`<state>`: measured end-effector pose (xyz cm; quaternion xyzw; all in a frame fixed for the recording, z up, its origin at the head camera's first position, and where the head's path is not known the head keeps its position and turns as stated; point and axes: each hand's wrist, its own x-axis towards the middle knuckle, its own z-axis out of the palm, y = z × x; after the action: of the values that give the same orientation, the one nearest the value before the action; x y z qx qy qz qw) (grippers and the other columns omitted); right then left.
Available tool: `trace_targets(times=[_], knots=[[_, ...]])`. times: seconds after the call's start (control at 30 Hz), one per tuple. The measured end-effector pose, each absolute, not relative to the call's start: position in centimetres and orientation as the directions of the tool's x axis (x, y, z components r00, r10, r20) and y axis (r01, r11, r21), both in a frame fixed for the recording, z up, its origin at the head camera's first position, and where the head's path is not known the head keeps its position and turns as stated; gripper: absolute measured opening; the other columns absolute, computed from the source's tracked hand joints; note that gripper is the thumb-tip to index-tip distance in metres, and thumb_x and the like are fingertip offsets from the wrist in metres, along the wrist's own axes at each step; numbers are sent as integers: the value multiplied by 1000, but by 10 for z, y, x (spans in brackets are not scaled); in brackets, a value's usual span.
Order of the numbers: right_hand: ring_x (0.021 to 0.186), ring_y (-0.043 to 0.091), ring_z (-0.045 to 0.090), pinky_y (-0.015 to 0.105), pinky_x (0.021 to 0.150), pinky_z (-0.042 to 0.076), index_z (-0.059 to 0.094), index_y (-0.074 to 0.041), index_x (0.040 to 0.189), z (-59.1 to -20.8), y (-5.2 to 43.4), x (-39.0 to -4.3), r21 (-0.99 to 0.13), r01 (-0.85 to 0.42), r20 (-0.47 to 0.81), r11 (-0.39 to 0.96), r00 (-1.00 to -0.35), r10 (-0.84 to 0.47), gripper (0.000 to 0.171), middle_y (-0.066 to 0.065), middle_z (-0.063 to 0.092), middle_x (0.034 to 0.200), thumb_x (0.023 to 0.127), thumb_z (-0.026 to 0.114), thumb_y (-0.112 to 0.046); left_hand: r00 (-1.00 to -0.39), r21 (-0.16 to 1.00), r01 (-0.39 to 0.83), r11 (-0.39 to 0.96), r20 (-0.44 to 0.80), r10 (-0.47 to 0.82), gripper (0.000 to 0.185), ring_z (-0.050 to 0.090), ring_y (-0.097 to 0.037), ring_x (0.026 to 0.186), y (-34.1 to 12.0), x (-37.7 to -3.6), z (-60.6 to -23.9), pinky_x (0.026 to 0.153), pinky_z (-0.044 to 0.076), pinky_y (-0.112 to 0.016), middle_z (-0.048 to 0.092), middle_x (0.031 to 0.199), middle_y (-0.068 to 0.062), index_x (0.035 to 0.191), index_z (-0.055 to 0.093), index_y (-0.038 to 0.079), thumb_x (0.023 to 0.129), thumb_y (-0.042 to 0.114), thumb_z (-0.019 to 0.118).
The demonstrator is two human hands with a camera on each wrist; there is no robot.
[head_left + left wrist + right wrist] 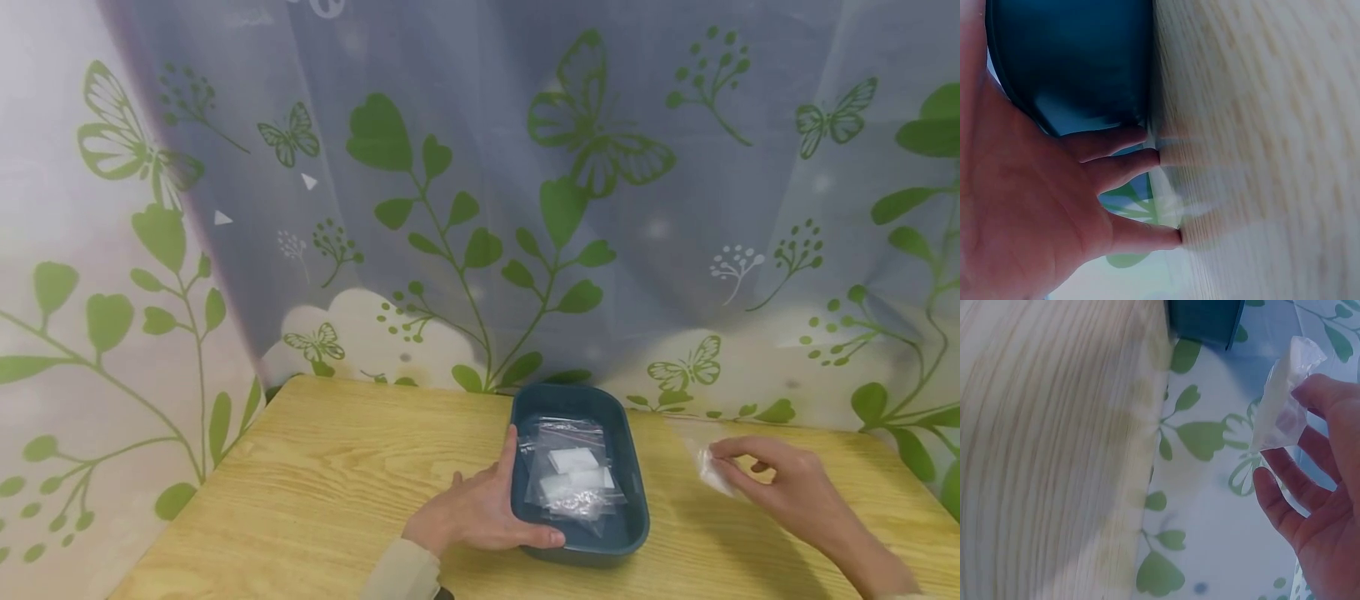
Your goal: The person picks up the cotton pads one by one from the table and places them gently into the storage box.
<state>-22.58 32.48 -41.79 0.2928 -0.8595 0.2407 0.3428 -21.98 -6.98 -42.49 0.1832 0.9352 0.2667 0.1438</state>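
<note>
A packing step was judged to be in hand: a small clear bag (711,472) was pinched between thumb and fingertips of the right hand (780,492), just above the worktop (315,467) and to the right of the blue tub (633,492). In the right wrist view the bag (1285,400) was seen hanging from the fingertips, the remaining fingers loosely spread. The tub was steadied by the left hand (480,512), laid open against its left wall, thumb along the near rim and fingers straight on the wood. Several filled clear bags (573,479) were already lying inside the tub. The next move would probably call for the held bag to be carried leftward over the rim and released among the others.
</note>
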Motion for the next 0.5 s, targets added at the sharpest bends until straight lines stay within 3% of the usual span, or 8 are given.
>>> trace_targets(times=[0.5], knots=[[95, -21, 59, 9, 67, 51, 79, -19, 96, -412, 286, -233, -203, -741, 774, 640, -522, -358, 48, 0, 79, 91, 61, 86, 13, -894, 562, 257, 786, -171, 414, 142, 44, -34, 148, -69, -220, -425, 119, 22, -73, 40, 163, -14, 164, -18, 22, 72, 80, 73]])
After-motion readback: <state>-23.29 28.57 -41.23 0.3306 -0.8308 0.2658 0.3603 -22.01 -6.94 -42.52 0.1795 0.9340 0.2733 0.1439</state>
